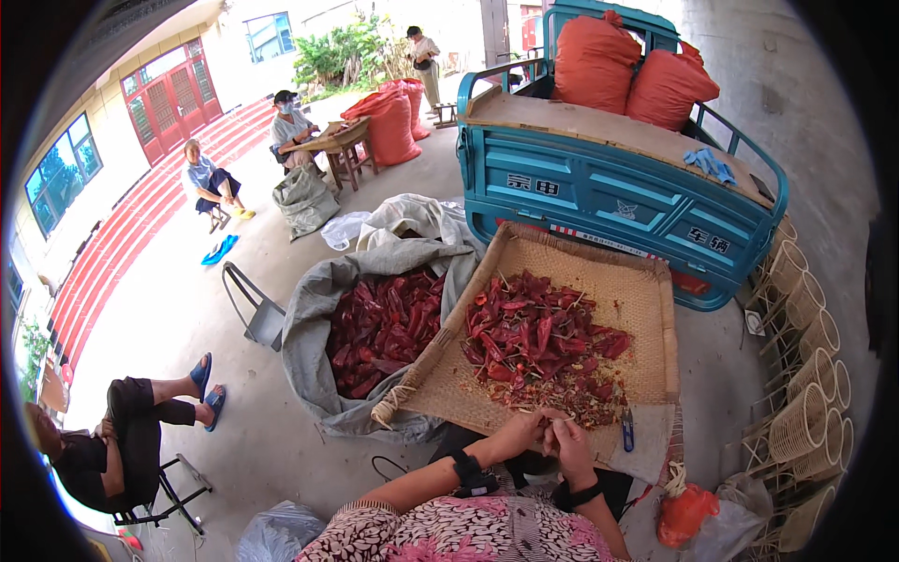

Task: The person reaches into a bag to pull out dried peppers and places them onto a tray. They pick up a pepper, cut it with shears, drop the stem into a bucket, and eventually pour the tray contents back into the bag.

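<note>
My left hand (532, 429) and my right hand (567, 444) meet over the near edge of a woven tray (651, 370), fingertips pinched close together. Whatever they hold is too small and covered to make out. Just beyond them lies a heap of dried red chilies (529, 328), with loose stems, seeds and broken bits scattered nearest my hands. To the right of my right hand, a small dark blue tool (627, 431), perhaps a folding knife, rests on the tray. Against the tray's left side stands an open grey sack (304, 318) full of dried red chilies (389, 323).
Behind the tray is a blue cargo tricycle (599, 178) carrying red sacks (595, 66). Stacked wicker baskets (801, 421) line the right. A seated person (122, 440) is at lower left; others sit near a wooden table (342, 140). A long-handled dustpan (264, 323) stands left of the sack.
</note>
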The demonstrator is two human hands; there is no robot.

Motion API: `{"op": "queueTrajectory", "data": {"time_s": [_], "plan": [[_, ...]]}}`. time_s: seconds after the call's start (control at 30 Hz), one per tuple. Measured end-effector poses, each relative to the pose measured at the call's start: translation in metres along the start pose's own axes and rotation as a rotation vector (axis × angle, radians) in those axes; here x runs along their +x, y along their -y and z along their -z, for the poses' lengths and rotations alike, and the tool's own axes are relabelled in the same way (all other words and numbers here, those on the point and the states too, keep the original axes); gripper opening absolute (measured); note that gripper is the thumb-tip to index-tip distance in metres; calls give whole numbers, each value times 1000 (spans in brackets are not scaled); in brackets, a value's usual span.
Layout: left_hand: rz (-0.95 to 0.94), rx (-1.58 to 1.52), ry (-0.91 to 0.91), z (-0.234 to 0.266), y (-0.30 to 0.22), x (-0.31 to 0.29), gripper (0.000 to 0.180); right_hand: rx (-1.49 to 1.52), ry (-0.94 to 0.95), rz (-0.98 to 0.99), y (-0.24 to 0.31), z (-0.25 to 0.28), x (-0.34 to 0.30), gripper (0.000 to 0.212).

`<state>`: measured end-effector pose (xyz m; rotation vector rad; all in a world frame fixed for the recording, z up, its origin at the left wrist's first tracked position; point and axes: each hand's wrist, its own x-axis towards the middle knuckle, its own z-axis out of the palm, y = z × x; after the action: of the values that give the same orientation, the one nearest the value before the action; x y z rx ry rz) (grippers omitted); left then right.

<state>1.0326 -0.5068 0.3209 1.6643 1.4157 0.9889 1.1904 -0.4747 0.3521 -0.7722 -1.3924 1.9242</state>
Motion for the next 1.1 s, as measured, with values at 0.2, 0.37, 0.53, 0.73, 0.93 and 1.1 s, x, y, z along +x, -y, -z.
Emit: {"op": "queueTrajectory", "data": {"time_s": [0.2,0.37,0.53,0.73,0.93,1.1], "plan": [[115,-145,194,1,-17,-13,15,-90,72,-59,1,8,-3,38],[150,-111,389,6,-18,-20,16,-38,78,-250,15,2,-9,42],[209,-205,577,19,-44,-21,19,63,46,-420,26,2,-12,44],[343,-652,666,32,-69,-32,33,45,47,-344,42,-10,-20,45],[301,-685,474,20,-53,-35,31,354,-23,-224,33,-15,-18,41],[180,-572,370,20,-63,-37,26,407,-98,-178,28,-18,-21,44]]}}
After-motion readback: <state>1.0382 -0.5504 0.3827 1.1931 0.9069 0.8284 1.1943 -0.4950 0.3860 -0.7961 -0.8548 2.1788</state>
